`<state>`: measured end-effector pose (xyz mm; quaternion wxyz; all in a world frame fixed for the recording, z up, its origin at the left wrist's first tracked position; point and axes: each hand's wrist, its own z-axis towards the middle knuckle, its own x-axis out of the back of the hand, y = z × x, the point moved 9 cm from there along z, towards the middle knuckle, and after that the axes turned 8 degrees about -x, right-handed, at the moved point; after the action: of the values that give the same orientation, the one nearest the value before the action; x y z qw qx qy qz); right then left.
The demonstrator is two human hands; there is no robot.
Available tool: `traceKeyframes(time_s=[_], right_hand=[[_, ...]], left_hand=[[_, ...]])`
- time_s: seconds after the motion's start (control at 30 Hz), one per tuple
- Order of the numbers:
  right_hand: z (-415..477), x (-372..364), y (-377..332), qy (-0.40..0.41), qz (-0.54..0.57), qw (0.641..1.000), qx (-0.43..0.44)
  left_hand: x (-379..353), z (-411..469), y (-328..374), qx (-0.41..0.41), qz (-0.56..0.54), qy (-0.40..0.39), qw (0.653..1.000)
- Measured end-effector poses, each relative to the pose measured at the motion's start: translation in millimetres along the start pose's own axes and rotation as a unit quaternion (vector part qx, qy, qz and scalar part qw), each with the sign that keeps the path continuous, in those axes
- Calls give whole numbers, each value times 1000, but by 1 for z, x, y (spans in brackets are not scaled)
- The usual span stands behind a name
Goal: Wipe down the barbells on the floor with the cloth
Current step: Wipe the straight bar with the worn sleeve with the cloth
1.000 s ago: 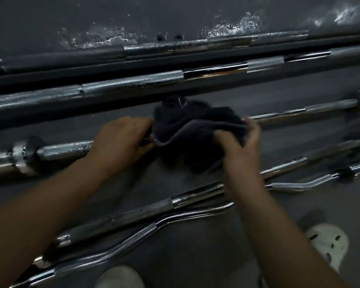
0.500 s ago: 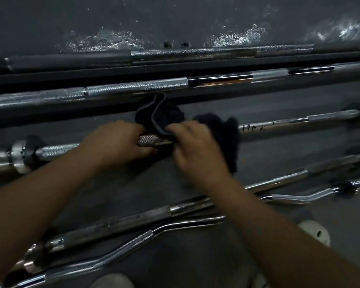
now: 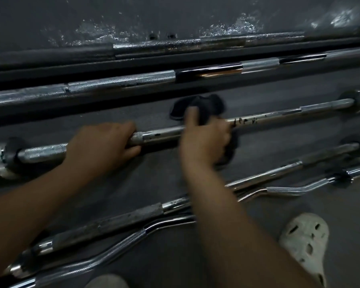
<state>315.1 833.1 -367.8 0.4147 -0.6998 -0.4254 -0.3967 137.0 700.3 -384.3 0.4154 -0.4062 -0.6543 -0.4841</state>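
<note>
Counted five bars on the dark floor (image 3: 154, 183). Two long straight ones lay at the top by the wall: a dull one (image 3: 195, 45) furthest back, then a knurled chrome one (image 3: 123, 82) just in front of it. The middle barbell (image 3: 279, 114) was the one getting worked on. Nearer the camera there was one more straight bar (image 3: 123, 219), and a curl bar (image 3: 112, 244) with the zigzag bends lay just beside it.

One cloth (image 3: 204, 109), dark and kinda blurry, was bunched around the middle barbell roughly at its centre, with folds sticking out above and below the right hand (image 3: 204, 140). That hand was closed over the cloth and the shaft, thumb up. The left hand (image 3: 100, 146) was wrapped around the same bar, on the knurled part a bit to the left, with bare chrome between the two hands.

One pale holey clog (image 3: 306, 244) showed bottom right.
</note>
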Motion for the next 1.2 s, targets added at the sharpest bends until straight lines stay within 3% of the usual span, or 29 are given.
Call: traceKeyframes(time_s=[0.13,0.2,0.3,0.37,0.57,0.67,0.73,0.83,0.9,0.97,1.07,1.13,1.2], right_hand=[[-58,-16,-36,-110,-31,964,238],[-28,22,-19,-149,38,952,263],[50,92,22,-26,69,971,228],[65,88,42,-1,82,980,180],[-65,-25,26,-80,-61,972,214],[-72,-3,0,-192,-84,901,379],[-38,34,-9,-142,-32,905,400],[48,71,3,37,21,968,248],[45,45,4,47,14,983,174],[-20,0,-19,28,-17,971,237],[-110,-33,-56,-25,-44,919,392],[-89,-21,-58,-42,-86,890,445],[-27,13,-35,4,-106,900,422]], left_hand=[[4,-2,-1,-20,-1,15,1000],[4,-3,0,-20,-12,15,1000],[3,-5,0,-16,2,23,1000],[3,-5,2,-19,12,24,999],[4,-4,3,-21,22,22,999],[7,-5,7,-46,-9,47,998],[12,-8,8,-62,-29,78,995],[12,-9,4,-68,-42,84,993],[12,-5,3,-84,-50,75,992],[14,0,-2,-101,-67,51,991],[12,5,-6,-117,-144,-12,983],[9,2,-2,-101,-98,-16,990],[7,-7,3,-67,13,33,997]])
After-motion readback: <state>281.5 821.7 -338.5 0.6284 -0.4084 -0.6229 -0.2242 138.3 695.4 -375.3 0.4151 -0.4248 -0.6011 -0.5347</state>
